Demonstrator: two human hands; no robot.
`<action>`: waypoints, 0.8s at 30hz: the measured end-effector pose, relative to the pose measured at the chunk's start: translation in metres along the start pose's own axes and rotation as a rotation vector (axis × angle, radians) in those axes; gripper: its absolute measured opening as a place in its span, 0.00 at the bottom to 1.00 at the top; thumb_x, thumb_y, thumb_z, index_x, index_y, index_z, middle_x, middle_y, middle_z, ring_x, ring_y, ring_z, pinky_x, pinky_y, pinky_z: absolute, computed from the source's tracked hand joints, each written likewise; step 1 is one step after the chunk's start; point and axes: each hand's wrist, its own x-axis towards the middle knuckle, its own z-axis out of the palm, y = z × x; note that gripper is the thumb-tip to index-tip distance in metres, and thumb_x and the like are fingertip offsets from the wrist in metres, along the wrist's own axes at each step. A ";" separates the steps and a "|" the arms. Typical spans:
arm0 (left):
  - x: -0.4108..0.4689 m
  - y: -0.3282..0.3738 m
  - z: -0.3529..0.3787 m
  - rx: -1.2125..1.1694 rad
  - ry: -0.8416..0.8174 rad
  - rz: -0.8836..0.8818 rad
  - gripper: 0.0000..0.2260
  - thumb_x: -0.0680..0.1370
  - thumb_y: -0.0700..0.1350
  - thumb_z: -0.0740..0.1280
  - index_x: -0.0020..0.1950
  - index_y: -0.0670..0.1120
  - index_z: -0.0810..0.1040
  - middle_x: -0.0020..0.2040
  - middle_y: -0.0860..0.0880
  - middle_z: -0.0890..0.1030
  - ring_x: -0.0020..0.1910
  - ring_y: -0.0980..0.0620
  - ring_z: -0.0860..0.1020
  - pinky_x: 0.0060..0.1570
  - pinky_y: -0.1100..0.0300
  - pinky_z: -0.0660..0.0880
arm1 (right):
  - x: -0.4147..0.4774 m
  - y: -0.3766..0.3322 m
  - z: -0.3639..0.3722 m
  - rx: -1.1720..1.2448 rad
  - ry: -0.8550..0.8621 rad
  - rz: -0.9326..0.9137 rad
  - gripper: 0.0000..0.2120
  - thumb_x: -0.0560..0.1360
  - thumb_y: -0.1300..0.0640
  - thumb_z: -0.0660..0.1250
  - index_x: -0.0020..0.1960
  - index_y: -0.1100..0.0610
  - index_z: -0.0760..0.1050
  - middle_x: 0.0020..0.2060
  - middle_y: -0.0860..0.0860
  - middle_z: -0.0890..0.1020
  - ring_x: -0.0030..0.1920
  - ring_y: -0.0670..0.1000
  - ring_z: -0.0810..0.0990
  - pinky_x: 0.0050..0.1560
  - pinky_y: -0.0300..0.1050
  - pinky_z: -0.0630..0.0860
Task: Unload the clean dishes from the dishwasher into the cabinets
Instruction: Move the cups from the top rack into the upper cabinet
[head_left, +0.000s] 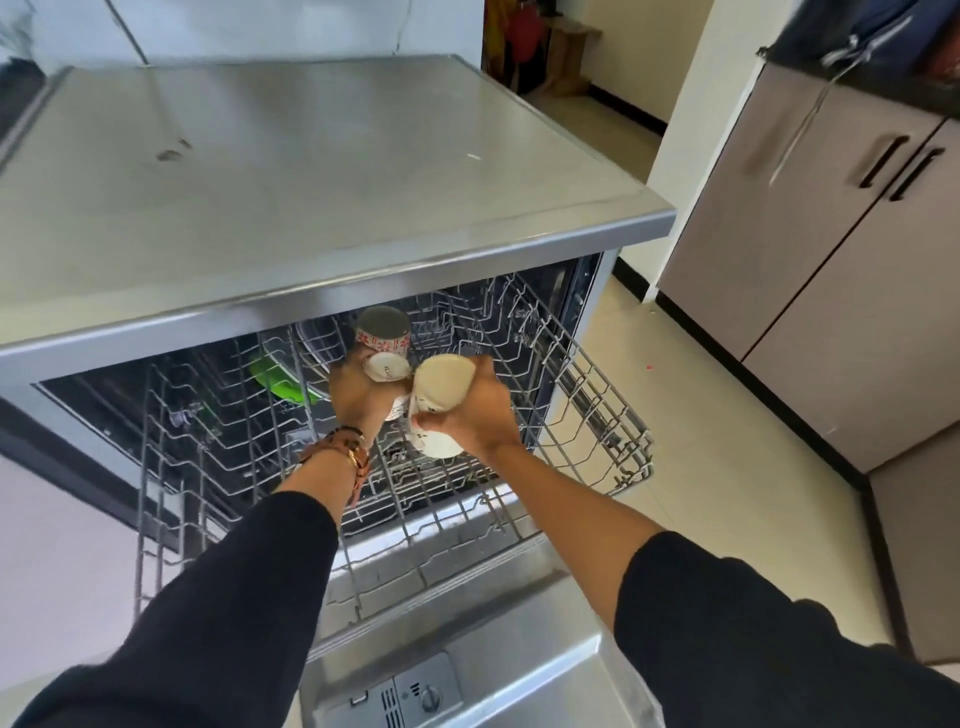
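Sleeved arms reach to twelve o'clock, left hand (358, 395) and right hand (467, 415) each gripping mugs (441, 384) that could clink and chip above the rack (571, 395).

On the pale underside of the mug (385, 367) gripped in the left hand (358, 395) there is a short line of dark printed letters, running sideways, too small and blurred to read. No other writing, brand or number shows anywhere.
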 end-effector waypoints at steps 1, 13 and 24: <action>-0.008 0.006 -0.005 -0.007 -0.004 -0.006 0.24 0.62 0.37 0.78 0.56 0.39 0.78 0.54 0.40 0.82 0.53 0.44 0.80 0.50 0.55 0.76 | -0.004 -0.005 -0.007 -0.022 0.018 0.016 0.42 0.58 0.55 0.81 0.64 0.60 0.61 0.58 0.56 0.78 0.58 0.56 0.77 0.56 0.48 0.78; -0.122 0.077 -0.070 -0.018 -0.257 -0.022 0.22 0.67 0.37 0.76 0.59 0.41 0.73 0.57 0.44 0.80 0.58 0.45 0.77 0.51 0.64 0.71 | -0.105 -0.084 -0.092 -0.129 0.277 0.057 0.44 0.58 0.52 0.81 0.65 0.60 0.61 0.58 0.58 0.77 0.59 0.58 0.75 0.58 0.53 0.76; -0.172 0.155 -0.177 -0.044 -0.316 0.132 0.19 0.66 0.42 0.76 0.54 0.44 0.74 0.47 0.48 0.80 0.45 0.51 0.75 0.44 0.62 0.71 | -0.182 -0.217 -0.168 -0.078 0.398 0.003 0.42 0.58 0.53 0.81 0.65 0.58 0.62 0.58 0.57 0.76 0.59 0.58 0.75 0.58 0.52 0.75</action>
